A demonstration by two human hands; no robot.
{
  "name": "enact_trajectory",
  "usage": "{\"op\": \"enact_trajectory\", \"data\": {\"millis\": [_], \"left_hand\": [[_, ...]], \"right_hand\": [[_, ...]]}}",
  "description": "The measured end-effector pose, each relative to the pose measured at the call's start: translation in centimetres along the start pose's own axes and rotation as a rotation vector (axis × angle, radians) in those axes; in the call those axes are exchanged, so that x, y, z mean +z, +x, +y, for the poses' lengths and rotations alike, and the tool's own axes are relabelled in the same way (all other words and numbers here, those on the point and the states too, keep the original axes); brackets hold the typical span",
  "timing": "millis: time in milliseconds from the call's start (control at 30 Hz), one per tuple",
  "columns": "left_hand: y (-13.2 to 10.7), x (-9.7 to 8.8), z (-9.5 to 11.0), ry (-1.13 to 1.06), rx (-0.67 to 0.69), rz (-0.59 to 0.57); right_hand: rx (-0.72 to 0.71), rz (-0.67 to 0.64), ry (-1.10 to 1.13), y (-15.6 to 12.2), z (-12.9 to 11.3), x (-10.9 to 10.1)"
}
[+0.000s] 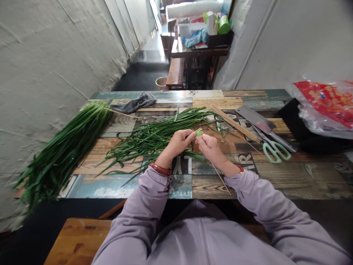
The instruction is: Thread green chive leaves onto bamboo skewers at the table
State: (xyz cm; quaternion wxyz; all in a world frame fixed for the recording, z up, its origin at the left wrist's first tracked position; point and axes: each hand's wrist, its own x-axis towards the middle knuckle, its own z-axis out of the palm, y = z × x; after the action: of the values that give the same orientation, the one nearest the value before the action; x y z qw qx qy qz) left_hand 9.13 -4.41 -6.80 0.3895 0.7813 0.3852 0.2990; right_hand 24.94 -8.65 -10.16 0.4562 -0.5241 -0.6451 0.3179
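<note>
My left hand point(179, 142) is closed round the cut ends of a small bunch of green chive leaves point(197, 132) over the patterned wooden table point(275, 180). My right hand point(210, 146) is closed too, pinching a thin bamboo skewer point(220, 179) that runs back toward my right sleeve; its tip meets the bunch. The two hands almost touch. A loose spread of chives point(154, 138) lies under and to the left of my left hand.
A thick pile of chives point(66, 151) hangs over the table's left edge. To the right lie a bundle of skewers point(234, 123), a cleaver point(256, 119), green-handled scissors point(274, 149) and plastic bags point(325, 110). A grey cloth point(135, 103) lies at the back. A bench point(79, 241) is below.
</note>
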Motion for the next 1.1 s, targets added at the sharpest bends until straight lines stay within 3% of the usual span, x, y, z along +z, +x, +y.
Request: {"op": "enact_trajectory", "data": {"millis": [233,400,600,667,767,933,1100], "left_hand": [[0.0,0.0,-0.4,0.136,0.010,0.063],[0.1,0.1,-0.6,0.250,0.068,0.048],[0.6,-1.0,-2.0,0.321,0.051,0.332],[1.1,-1.3,-2.4,0.352,0.040,0.363],[2.3,-1.8,-2.6,0.436,0.023,0.337],[4.2,-2.4,-2.8,0.655,0.021,0.197],[4.6,-2.5,-3.3,0.843,-0.002,0.136]], "right_hand": [[0.156,-0.048,0.213,0.4,0.0,-0.2],[0.253,-0.005,0.404,1.0,0.5,-0.1],[0.295,0.046,0.365,1.8,1.3,0.7],[0.319,0.043,0.365,1.9,1.2,0.8],[0.337,0.035,0.370,2.1,1.1,0.8],[0.270,0.073,0.299,2.4,2.0,0.4],[0.229,0.120,0.154,2.8,2.9,-0.2]]}}
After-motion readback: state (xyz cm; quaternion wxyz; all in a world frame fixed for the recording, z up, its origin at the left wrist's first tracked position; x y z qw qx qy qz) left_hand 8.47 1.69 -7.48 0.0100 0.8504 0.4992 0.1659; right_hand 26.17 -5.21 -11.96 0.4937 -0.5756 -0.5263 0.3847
